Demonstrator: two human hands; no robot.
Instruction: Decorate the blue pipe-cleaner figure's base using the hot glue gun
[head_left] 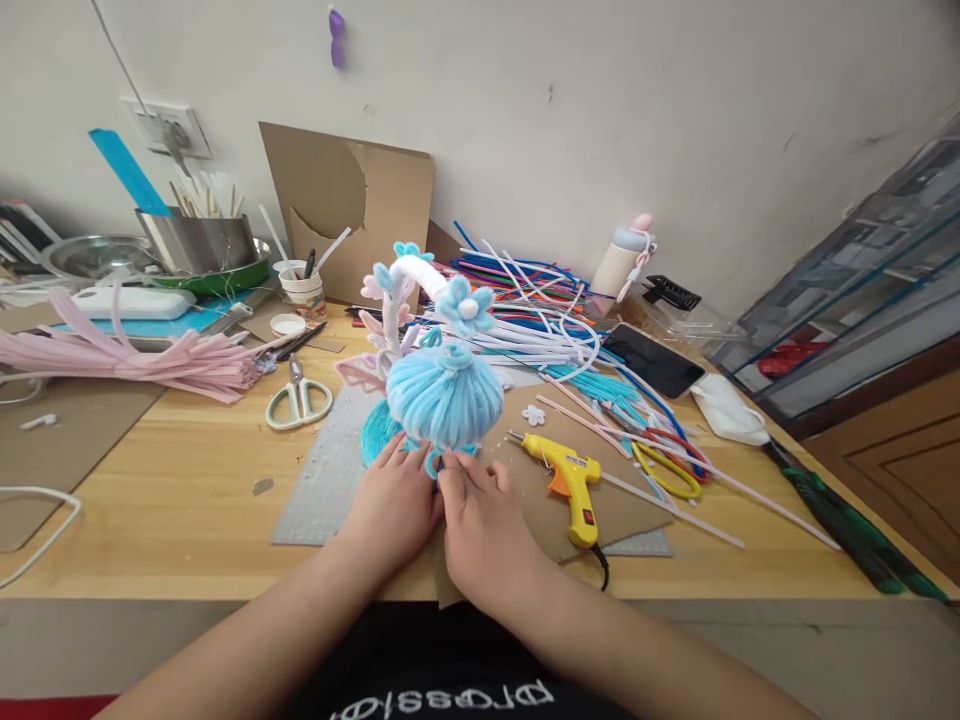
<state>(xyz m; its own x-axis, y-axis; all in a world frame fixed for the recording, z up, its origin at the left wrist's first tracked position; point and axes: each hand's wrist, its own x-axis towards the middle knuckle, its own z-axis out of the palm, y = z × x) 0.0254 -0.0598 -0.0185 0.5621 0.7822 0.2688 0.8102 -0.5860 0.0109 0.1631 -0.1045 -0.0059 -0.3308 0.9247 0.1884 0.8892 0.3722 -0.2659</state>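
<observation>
Chenille-stem ornament, lamp-like, is placed at frame centre: a pale blue ribbed dome (446, 395) in front, a white arched stem (427, 275) behind it topped with a blue flower (465, 303), and a turquoise coiled disc (380, 432) low on its left. Whether dome and stem are joined can't be told.

Left hand (391, 500) and right hand (486, 525) are brought together just below the dome, fingers curled, thumbs close. A small turquoise loop (433, 463) is seen right at the fingertips and appears to be pinched there; which hand carries the grip can't be told, contact is partly hidden.

Step in hand, as judged: detail work on the dome's lower edge, loop being shaped or seated by finger pressure.

Next move calls for the loop to be held steady against the edge and the dome not to be squashed; soft pile is likely to crush. If a bond is needed, one hand has to be freed for the yellow hot-glue gun (566, 475), laid right of centre on cardboard (540, 535), nozzle aimed upper left. If trimming is needed, scissors (298, 400) are parked on the desk (187, 500), left of centre.
</observation>
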